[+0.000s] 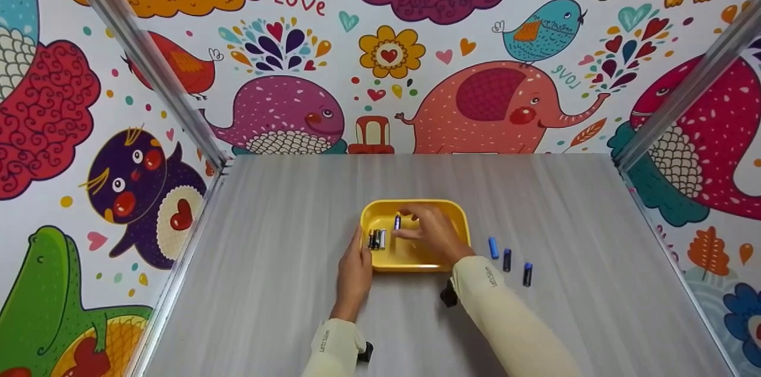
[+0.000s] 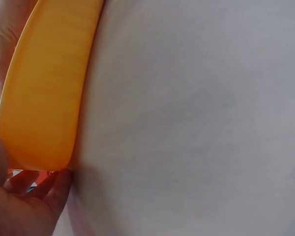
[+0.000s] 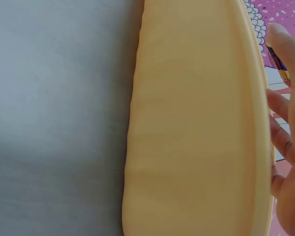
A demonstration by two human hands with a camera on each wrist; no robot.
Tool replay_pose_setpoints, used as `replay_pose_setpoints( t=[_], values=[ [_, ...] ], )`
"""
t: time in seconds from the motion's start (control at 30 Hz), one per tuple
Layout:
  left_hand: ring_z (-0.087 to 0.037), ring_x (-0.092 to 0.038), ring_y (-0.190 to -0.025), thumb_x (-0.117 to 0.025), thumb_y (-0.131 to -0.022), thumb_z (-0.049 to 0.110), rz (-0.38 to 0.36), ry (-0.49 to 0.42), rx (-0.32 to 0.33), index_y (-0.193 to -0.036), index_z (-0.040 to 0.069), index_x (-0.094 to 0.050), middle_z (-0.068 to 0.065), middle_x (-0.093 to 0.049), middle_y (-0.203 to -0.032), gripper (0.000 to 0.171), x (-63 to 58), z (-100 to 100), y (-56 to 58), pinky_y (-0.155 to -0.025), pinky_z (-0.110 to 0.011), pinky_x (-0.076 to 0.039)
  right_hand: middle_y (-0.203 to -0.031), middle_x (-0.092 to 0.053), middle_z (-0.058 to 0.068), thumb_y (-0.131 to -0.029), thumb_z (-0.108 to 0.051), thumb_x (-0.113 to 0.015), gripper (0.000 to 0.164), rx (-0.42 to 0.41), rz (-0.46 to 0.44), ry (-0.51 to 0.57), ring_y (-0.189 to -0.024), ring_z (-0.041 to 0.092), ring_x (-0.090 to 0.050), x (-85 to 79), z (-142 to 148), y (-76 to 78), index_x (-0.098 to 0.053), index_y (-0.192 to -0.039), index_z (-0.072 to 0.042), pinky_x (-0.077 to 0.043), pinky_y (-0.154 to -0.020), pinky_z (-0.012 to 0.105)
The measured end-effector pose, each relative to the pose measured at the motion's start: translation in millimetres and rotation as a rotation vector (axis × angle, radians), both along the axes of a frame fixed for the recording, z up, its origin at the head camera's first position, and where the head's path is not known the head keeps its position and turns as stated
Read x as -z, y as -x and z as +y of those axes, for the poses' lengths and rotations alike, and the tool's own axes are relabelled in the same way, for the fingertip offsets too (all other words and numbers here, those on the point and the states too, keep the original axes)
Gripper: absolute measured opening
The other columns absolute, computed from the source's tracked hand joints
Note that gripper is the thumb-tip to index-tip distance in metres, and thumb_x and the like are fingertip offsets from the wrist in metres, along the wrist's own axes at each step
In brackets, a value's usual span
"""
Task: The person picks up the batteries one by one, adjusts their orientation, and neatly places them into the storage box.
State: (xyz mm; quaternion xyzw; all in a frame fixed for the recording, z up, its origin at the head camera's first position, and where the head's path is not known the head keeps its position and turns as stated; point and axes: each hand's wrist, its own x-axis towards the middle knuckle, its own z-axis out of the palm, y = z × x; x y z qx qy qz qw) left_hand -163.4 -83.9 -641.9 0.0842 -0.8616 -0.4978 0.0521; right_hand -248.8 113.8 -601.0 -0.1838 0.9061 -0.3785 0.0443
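Observation:
A yellow plastic tray (image 1: 416,266) sits mid-table, with several batteries (image 1: 376,239) standing side by side at its left end. My left hand (image 1: 355,273) holds the tray's left end; in the left wrist view its fingers (image 2: 56,194) bend around the corner of the wall. Over the tray's inside, my right hand (image 1: 431,231) pinches one dark battery (image 1: 398,222) between thumb and fingertips. The right wrist view shows this battery's gold-coloured end (image 3: 285,74) beside the thumb, above the tray rim.
Right of the tray, a light-blue battery (image 1: 493,248) and two dark ones with blue ends (image 1: 507,260) lie on the grey table (image 1: 273,294). A patterned wall (image 1: 380,97) stands behind, with metal posts (image 1: 660,109) at both sides.

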Motion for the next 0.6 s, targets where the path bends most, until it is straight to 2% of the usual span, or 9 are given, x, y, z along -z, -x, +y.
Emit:
replay_pose_setpoints(
  t=[0.17, 0.3, 0.6],
  values=[
    [-0.026, -0.042, -0.148, -0.045, -0.109, 0.019, 0.004, 0.001, 0.003, -0.161, 0.012, -0.034, -0.007, -0.040, -0.163, 0.054, 0.3, 0, 0.4, -0.120, -0.047, -0.038, -0.131, -0.068, -0.007, -0.084, -0.046, -0.082, 0.055, 0.003, -0.013, -0.037, -0.124, 0.024, -0.061, 2.6, -7, 2.7, -0.069, -0.132, -0.022, -0.051, -0.109, 0.048],
    [-0.026, -0.043, -0.147, -0.046, -0.108, 0.018, 0.010, -0.007, 0.004, -0.161, 0.012, -0.034, -0.007, -0.040, -0.163, 0.054, -0.1, -1, 0.3, -0.120, -0.047, -0.038, -0.128, -0.070, -0.008, -0.082, -0.048, -0.083, 0.053, 0.001, 0.011, -0.087, -0.122, 0.018, -0.058, 6.0, -13, 4.9, -0.073, -0.127, -0.022, -0.047, -0.113, 0.047],
    [-0.024, -0.041, -0.149, -0.046, -0.108, 0.018, -0.032, -0.019, 0.000, -0.162, 0.014, -0.032, -0.004, -0.038, -0.164, 0.055, -0.2, 0, 0.8, -0.121, -0.047, -0.037, -0.118, -0.073, -0.005, -0.081, -0.047, -0.084, 0.051, -0.003, 0.055, -0.139, -0.105, 0.017, -0.059, 17.3, -20, 2.5, -0.074, -0.121, -0.018, -0.054, -0.101, 0.039]
  ],
)
